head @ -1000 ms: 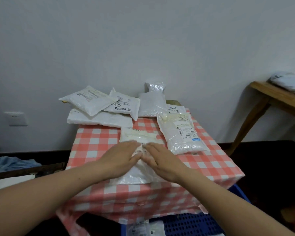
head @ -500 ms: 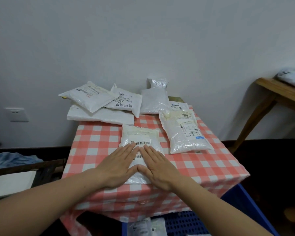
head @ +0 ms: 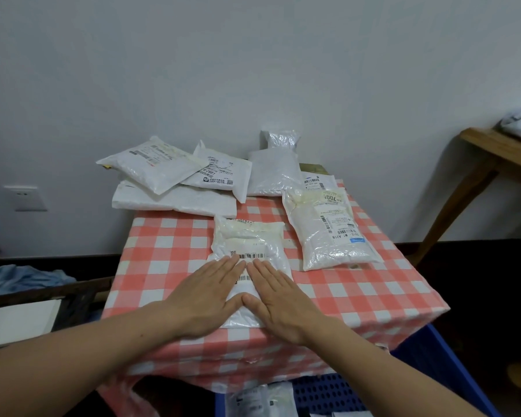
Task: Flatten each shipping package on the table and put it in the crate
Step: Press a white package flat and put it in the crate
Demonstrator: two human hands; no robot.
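Bare left hand point(head: 206, 299), bare right hand point(head: 280, 299). Forearms point(head: 73, 362) likewise uncovered, up to frame edge. Fingers point(head: 226, 267) long and slender.

Readable print on the packages
The package on the right point(head: 331, 236) shows "7001" near its far end and "M1 A21B" lower down; the front package point(head: 248, 239) bears barcodes, their digits too small to read.

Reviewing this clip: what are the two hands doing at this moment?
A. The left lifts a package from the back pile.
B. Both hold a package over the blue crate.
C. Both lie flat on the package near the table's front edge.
C: the left hand and the right hand press side by side, fingers straight, on the white package lying on the checked table.
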